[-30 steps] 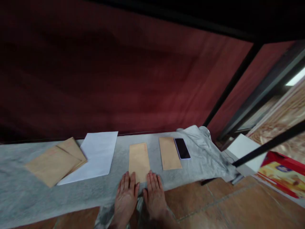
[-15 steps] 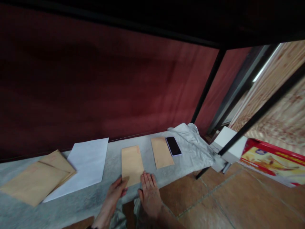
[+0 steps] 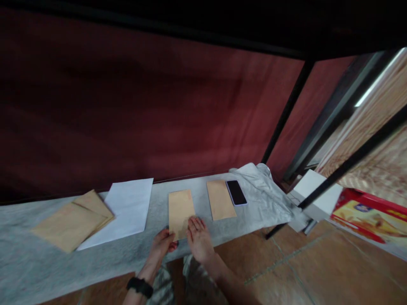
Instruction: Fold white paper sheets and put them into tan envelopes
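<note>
A tan paper envelope (image 3: 180, 207) lies on the grey cloth in front of me. My left hand (image 3: 163, 243) pinches its near left corner between thumb and fingers. With fingers stretched out flat, my right hand (image 3: 199, 239) rests on the envelope's lower right edge. A second tan envelope (image 3: 221, 200) lies apart to the right, beside a dark-screened phone (image 3: 237, 192). Several more envelopes (image 3: 71, 222) are fanned in a pile at the left, partly over a large white sheet (image 3: 133, 207).
The grey cloth (image 3: 133, 254) covers a long narrow bench, bunched at its right end. Behind it hangs a dark red panel (image 3: 143, 114). A black post (image 3: 288, 112) rises at the right, near a white box (image 3: 318, 190) and a red and yellow carton (image 3: 369, 220) on the tiled floor.
My right hand has slid up and left onto the envelope's lower edge. My left hand keeps its corner. The view has shifted, bringing the black wristband into sight.
</note>
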Demonstrator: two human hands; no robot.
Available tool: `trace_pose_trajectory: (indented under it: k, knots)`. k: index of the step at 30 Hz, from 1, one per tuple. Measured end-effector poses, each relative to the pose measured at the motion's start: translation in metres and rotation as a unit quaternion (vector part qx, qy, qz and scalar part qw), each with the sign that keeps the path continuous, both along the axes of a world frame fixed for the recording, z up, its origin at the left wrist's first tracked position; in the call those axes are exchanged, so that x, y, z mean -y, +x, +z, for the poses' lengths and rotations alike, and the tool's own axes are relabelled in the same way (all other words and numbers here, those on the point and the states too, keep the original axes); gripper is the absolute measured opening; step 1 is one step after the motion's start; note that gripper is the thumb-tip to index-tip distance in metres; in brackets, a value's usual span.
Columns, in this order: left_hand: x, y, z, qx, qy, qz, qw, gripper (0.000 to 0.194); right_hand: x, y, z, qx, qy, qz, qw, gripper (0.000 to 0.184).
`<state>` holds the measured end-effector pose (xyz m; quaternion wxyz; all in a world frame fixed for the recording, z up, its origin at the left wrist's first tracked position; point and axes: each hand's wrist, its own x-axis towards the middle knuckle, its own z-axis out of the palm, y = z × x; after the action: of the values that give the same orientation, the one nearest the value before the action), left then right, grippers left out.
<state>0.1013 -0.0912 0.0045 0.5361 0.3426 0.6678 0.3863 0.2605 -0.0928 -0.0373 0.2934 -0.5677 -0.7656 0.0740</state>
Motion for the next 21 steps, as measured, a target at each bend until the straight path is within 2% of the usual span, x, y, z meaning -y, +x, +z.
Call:
trace_pose_trajectory:
  k: [5, 10, 15, 18, 21]
  knots:
    - [0.001, 0.000, 0.002, -0.010, 0.000, -0.014, 1.000, 0.031, -0.035, -0.017, -0.001, 0.050, -0.041, 0.049, 0.997, 0.052]
    - [0.001, -0.002, -0.003, 0.003, -0.015, 0.015, 1.000, 0.032, -0.075, -0.024, -0.001, 0.071, -0.065, 0.019, 0.995, 0.057]
    - [0.000, -0.003, -0.007, 0.025, -0.021, 0.033, 0.999, 0.027, -0.111, -0.025, 0.009, 0.067, -0.092, 0.000, 0.994, 0.059]
    - [0.001, -0.003, -0.007, 0.023, -0.007, 0.037, 0.999, 0.029, -0.121, -0.028, 0.018, 0.060, -0.098, -0.011, 0.993, 0.059]
    - [0.003, -0.003, -0.005, 0.026, 0.009, 0.038, 0.999, 0.037, -0.110, -0.027, 0.019, 0.054, -0.087, -0.011, 0.995, 0.058]
